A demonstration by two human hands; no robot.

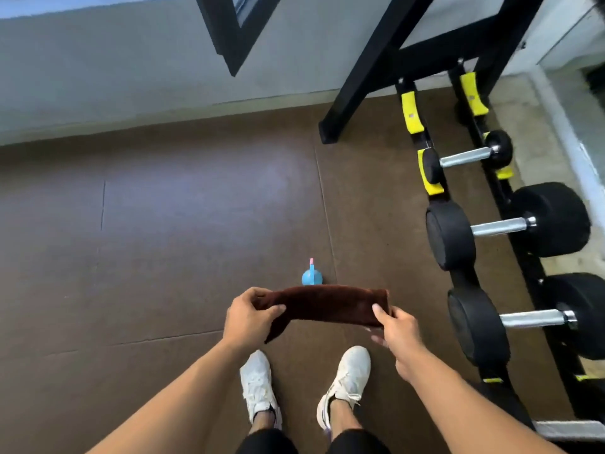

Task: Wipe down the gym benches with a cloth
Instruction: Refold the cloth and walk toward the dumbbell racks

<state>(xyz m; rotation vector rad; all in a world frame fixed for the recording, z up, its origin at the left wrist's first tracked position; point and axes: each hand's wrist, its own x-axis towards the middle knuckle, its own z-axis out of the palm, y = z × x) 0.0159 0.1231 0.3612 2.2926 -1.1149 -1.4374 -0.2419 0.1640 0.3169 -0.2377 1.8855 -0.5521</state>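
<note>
while both hands' grip clamps it, left hand (250, 317), right hand (397, 332), plush, seemingly folded brown cloth (327, 304)

Head camera looks steeply down at near floor (163, 240); edges perhaps warped.

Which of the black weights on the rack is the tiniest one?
The farthest dumbbell, at the top of the row on the rack, near the yellow pads. Its black ends are far smaller than those of the two big dumbbells nearer the person.
</note>
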